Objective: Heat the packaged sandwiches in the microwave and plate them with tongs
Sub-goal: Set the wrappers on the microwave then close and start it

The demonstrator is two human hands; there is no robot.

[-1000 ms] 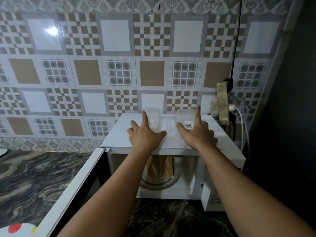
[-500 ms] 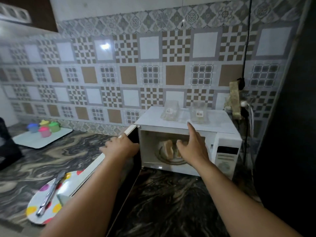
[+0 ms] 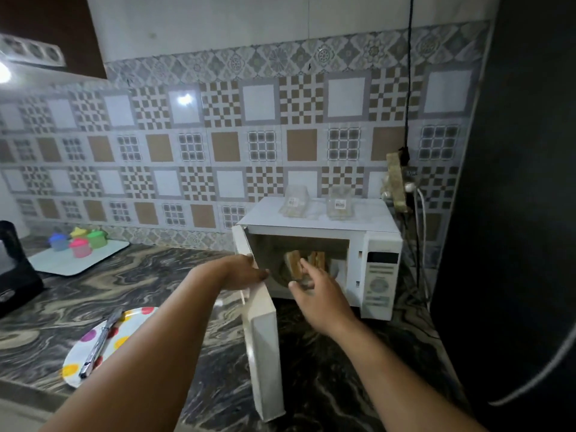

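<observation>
Gripping the top edge of the microwave door, the left hand is now holding it about half swung, where a half second ago it was only resting on a door standing wide open. Its fingers are curling over the door's rim. The right hand, fingers loose and spread with nothing in them, is drawing back from the mouth of the microwave, having been pointing at the cavity a moment earlier and lying flat on the roof before that.

Two unwrapped sandwiches are standing on the turntable inside, and their two empty clear packages are sitting side by side on the microwave's roof. So loading appears to be done, and the door is probably being closed for heating, though nothing on the control panel has been touched yet as far as can be seen.

Down on the bench, the spotted plate is waiting to the left with the tongs lying across it, well apart from the microwave.
</observation>
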